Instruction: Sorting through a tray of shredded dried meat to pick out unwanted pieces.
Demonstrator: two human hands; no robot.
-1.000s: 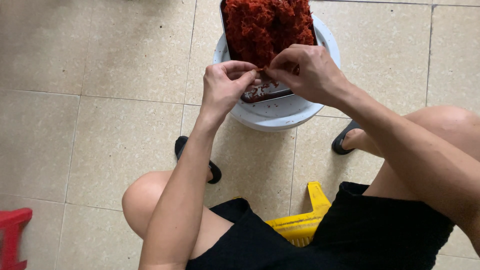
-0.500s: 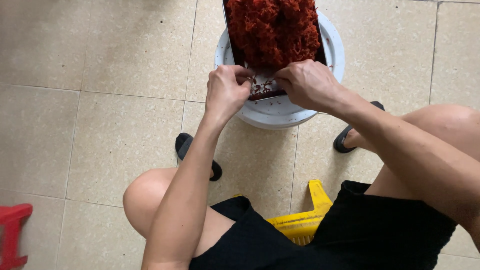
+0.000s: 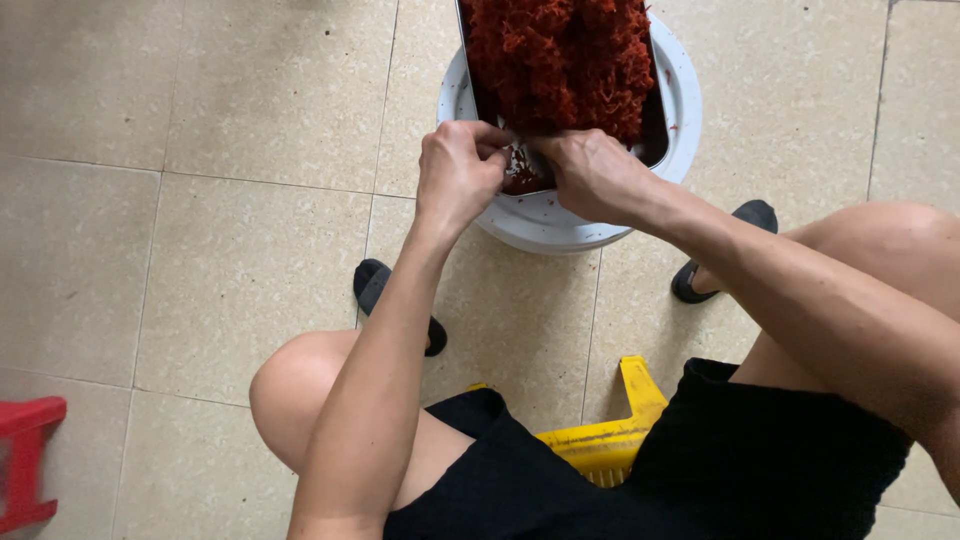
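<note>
In the head view, a heap of red shredded stuff [image 3: 560, 60] is being kept in a dark metal tray [image 3: 655, 135] at the top middle of the frame. The tray is being held up by a round white tub [image 3: 685, 95] standing on the tiled floor [image 3: 200, 200].

The left hand [image 3: 455, 175] is being pressed to the near edge of the heap, with its fingers curled tight in a narrow pinch on some red shreds. The right hand [image 3: 595, 175] is being kept just beside it, touching the same edge, with its fingers also bent closed on the shreds. The two hands are nearly touching each other.

Lower in the frame, a yellow stool [image 3: 610, 440] is being sat on, and it is partly hidden by black shorts [image 3: 700, 470]. Dark slippers [image 3: 375, 285] are being worn on the feet on either side of the tub. A red stool [image 3: 25, 460] is being shown at the lower left edge.
</note>
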